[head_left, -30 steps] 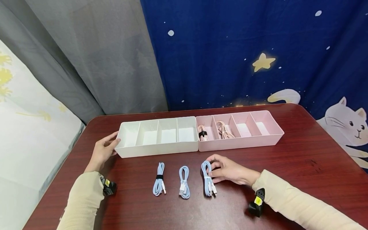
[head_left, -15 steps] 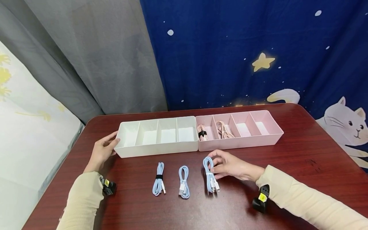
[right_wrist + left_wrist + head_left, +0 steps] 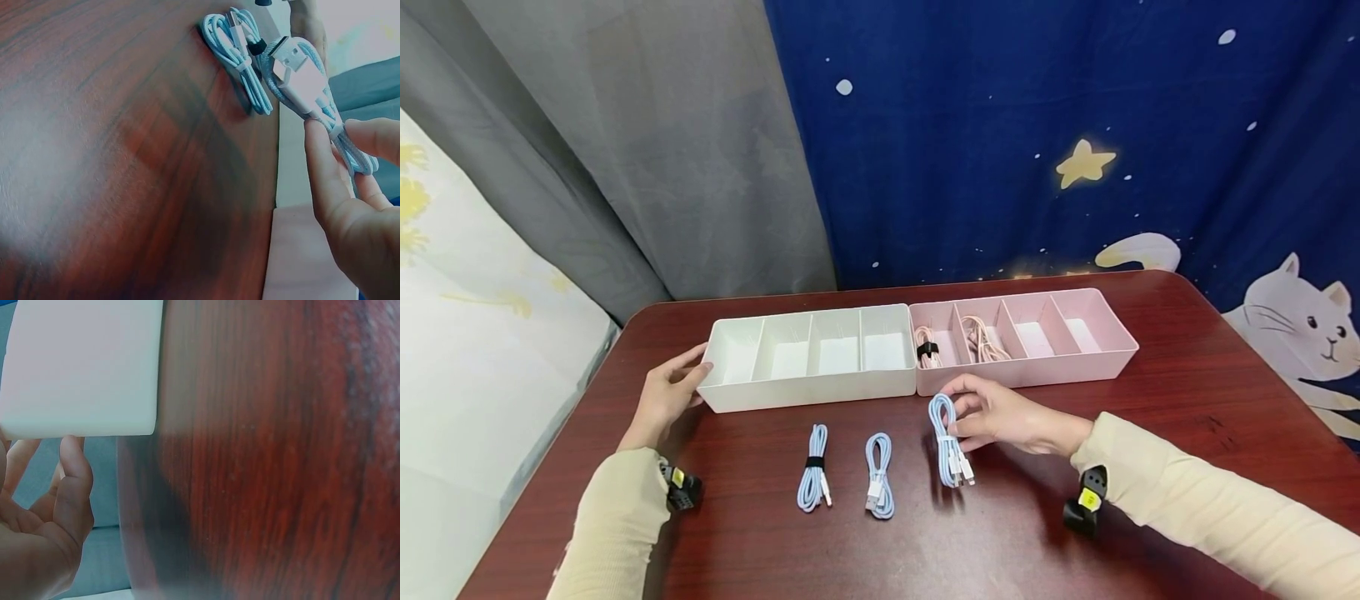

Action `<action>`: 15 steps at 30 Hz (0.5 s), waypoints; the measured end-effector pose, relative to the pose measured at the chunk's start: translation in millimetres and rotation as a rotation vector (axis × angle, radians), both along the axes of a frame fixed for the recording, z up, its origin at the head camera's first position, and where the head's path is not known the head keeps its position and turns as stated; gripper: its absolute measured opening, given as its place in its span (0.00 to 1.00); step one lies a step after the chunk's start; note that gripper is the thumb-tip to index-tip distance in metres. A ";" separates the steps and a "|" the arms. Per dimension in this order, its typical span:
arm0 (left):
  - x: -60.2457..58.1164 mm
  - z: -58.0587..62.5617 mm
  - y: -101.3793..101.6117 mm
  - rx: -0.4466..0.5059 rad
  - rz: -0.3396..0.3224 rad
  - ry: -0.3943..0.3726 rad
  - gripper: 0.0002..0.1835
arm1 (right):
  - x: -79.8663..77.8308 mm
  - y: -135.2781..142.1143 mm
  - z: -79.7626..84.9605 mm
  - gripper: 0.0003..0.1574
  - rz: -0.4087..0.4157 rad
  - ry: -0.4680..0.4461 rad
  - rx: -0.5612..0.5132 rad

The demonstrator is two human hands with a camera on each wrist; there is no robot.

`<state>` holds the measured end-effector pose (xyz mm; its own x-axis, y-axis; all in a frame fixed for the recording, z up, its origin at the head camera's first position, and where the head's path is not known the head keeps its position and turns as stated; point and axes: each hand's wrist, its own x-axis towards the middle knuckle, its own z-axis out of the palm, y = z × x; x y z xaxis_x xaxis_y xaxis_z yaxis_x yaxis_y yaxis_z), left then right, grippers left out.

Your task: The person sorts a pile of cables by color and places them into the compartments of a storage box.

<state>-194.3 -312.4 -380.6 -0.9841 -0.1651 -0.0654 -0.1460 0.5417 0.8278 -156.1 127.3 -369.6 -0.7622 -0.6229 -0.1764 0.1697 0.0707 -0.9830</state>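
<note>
Off the table, a bundled light-blue charging cable (image 3: 951, 446) hangs from my right hand (image 3: 1000, 417), pinched between thumb and fingers. In the right wrist view, the white USB plug (image 3: 300, 78) of this held cable points away from the hand. My left hand (image 3: 666, 392) rests against the outer left end of the white divided box (image 3: 820, 388). The left wrist view shows the fingertips (image 3: 74, 453) at that end wall (image 3: 81, 375). Two more light-blue cable bundles lie on the table: a cable with a black strap (image 3: 812, 471) and a cable with a white plug (image 3: 880, 475).
A pink divided box (image 3: 1037, 368) stands end to end with the white box. Its two left compartments hold a pink cable with a black strap (image 3: 928, 346) and a looser pink cable (image 3: 988, 342). Behind the dark red table (image 3: 760, 550) hang curtains (image 3: 925, 167).
My right hand has lifted the light-blue cable off the table and carried it away from me, toward the pink box. The left hand stays at the white box.
</note>
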 end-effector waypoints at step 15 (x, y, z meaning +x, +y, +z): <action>1.3 1.0 0.2 0.004 -0.007 -0.001 0.30 | -6.2 -4.4 20.2 0.25 -0.014 0.025 0.011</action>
